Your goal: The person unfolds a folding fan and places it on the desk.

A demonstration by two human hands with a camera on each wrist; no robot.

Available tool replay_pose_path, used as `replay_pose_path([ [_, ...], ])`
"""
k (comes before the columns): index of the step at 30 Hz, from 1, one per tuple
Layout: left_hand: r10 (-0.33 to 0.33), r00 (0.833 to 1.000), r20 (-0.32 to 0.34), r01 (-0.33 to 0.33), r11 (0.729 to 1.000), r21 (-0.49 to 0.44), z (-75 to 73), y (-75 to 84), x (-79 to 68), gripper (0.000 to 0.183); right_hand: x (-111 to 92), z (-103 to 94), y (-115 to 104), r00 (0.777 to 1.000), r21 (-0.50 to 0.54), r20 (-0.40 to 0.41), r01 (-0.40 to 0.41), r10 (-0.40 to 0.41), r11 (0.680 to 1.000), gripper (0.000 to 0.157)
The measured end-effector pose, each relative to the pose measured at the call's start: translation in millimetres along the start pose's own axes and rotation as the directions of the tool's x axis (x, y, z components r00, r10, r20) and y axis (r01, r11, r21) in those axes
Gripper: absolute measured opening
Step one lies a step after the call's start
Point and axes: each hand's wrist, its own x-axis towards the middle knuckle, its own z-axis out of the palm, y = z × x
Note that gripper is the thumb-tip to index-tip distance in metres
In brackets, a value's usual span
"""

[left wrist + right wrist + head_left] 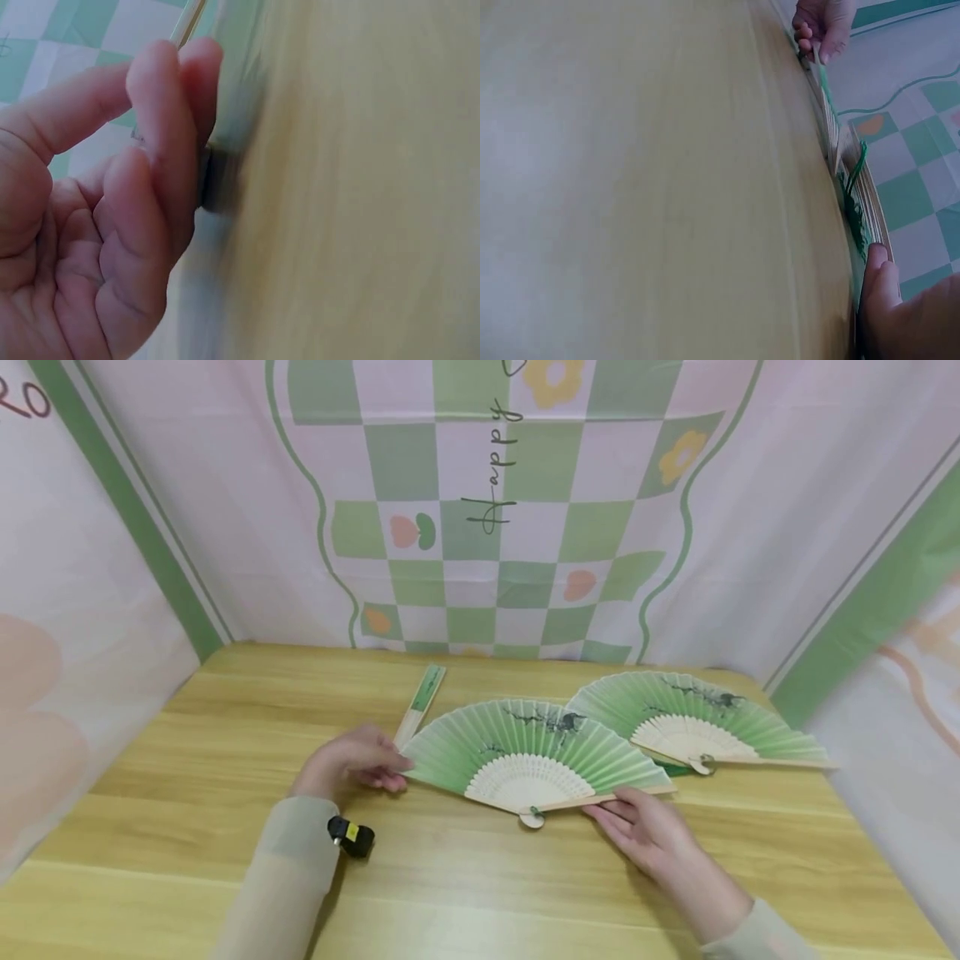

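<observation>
An open green folding fan (pixel 517 735), with pale slatted ribs and a dark branch print, spreads between both hands. My left hand (pixel 360 758) pinches its left end between thumb and fingers, which the left wrist view shows close up. At the opposite end, my right hand (pixel 648 827) grips the wooden outer stick, thumb on top. A green tassel (pixel 855 210) hangs near the fan's pivot in the right wrist view. Behind to the right, a second open green fan (pixel 697 735) lies on the table, partly overlapped by the held one.
A folded fan (pixel 422 693) with a green band lies beyond my left hand. The wooden table (pixel 480 893) runs back to a green-and-white checkered cloth (pixel 472 585) hanging behind it. On my left sleeve sits a small black device (pixel 352 837) with a yellow label.
</observation>
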Motion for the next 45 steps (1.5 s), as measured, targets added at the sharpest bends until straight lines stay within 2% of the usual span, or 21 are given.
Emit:
replay_pose_path([
  [6, -0.009, 1.000, 0.017, 0.009, 1.000, 0.015, -0.6, -2.1, -3.5, 0.018, -4.8, -11.1, -4.1, 0.998, 0.007, 0.057, -0.022, 0.022, 1.000, 0.038],
  [10, -0.021, 1.000, 0.015, 0.020, 0.999, 0.033, -1.9, -2.5, -6.6, 0.018, -8.3, -17.8, -7.1, 0.997, -0.019, 0.069, -0.031, 0.033, 0.999, 0.025],
  [14, -0.031, 0.999, -0.010, 0.032, 0.996, 0.089, -4.2, -2.4, -9.3, 0.019, -12.6, -23.9, -9.4, 0.998, -0.072, 0.061, -0.021, 0.025, 0.997, 0.016],
  [19, -0.037, 0.998, -0.046, 0.044, 0.987, 0.152, -5.2, -1.9, -10.7, 0.022, -17.4, -31.0, -10.7, 0.998, -0.169, 0.051, -0.014, 0.023, 0.986, 0.017],
  [27, -0.043, 0.996, -0.075, 0.054, 0.988, 0.145, -9.4, 0.1, -14.6, 0.027, -23.3, -32.0, -9.7, 0.998, -0.271, 0.054, -0.011, 0.026, 0.963, 0.014],
  [34, 0.020, 0.992, -0.124, -0.003, 0.990, 0.139, -21.0, 7.3, -17.1, 0.032, -20.2, -11.9, -16.5, 0.998, -0.285, 0.066, 0.037, -0.019, 0.958, 0.016],
  [40, 0.081, 0.978, -0.193, -0.065, 0.994, 0.091, -28.1, 11.2, -7.9, 0.030, -10.1, 13.0, -28.3, 0.991, -0.283, 0.124, 0.083, -0.050, 0.955, 0.015],
  [45, 0.079, 0.957, -0.278, -0.111, 0.988, -0.104, -31.4, 10.3, 4.7, 0.036, 3.7, 34.0, -37.9, 0.979, -0.293, 0.197, 0.108, -0.050, 0.950, 0.006],
])
